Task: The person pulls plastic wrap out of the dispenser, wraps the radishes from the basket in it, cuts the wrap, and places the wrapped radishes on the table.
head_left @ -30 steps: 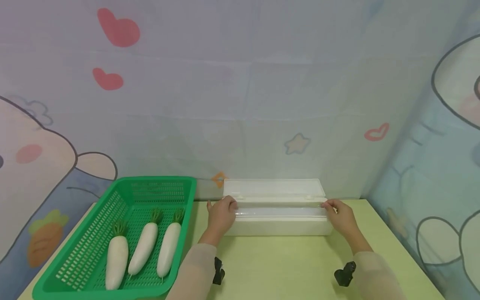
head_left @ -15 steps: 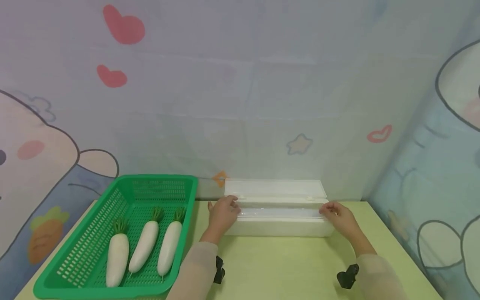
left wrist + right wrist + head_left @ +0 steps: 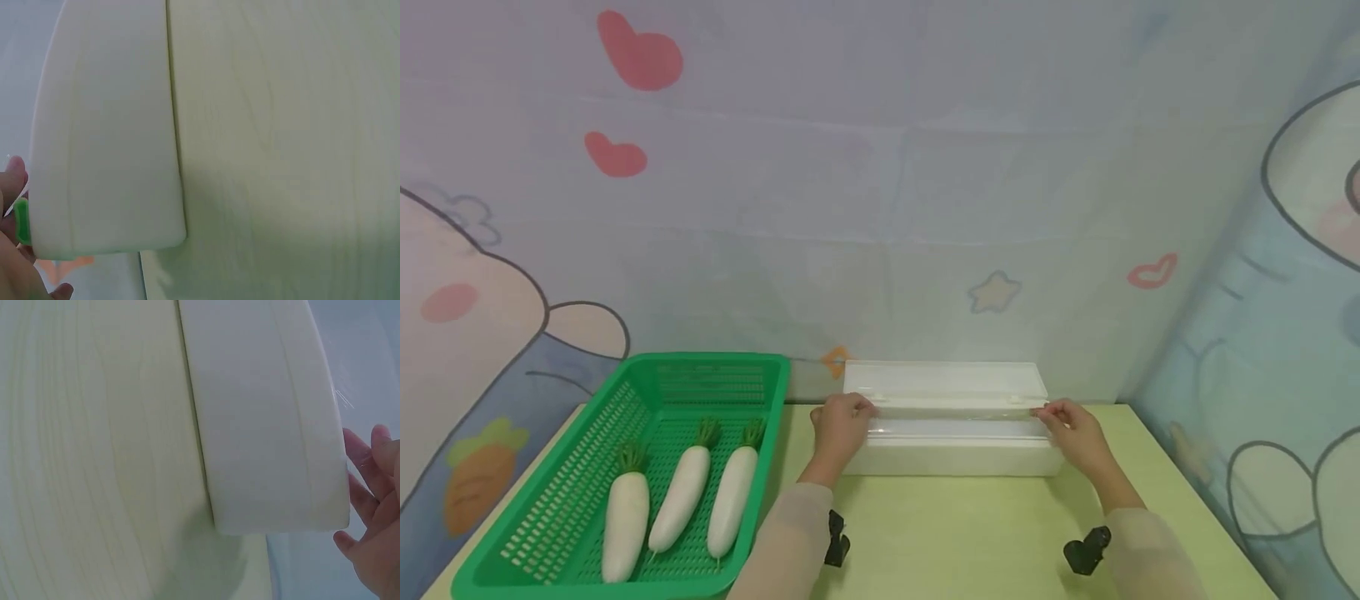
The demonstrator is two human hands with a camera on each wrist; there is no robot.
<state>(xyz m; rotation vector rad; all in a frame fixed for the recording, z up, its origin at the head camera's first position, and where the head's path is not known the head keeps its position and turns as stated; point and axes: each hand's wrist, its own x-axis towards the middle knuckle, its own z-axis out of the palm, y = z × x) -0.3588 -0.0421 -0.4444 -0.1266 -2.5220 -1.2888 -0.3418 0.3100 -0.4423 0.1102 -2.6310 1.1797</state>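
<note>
A long white cling film dispenser sits across the table in the head view, its lid tipped up at the back. Clear cling film shines along its opening. With thumb and fingertips my left hand pinches the film at the left end. At the right end my right hand pinches it in the same way, and a thin edge of film runs between both hands. The wrist views show the dispenser's smooth side, with the left hand and right hand just past its ends.
Left of the dispenser stands a green plastic basket holding three white radishes with trimmed green tops. A printed cloth hangs close behind the table. A small green piece shows at the dispenser's end.
The film's edge now shows as a line lifted between both hands. My right fingertips have shifted slightly left. The basket and dispenser keep their places, apart from small camera sway.
</note>
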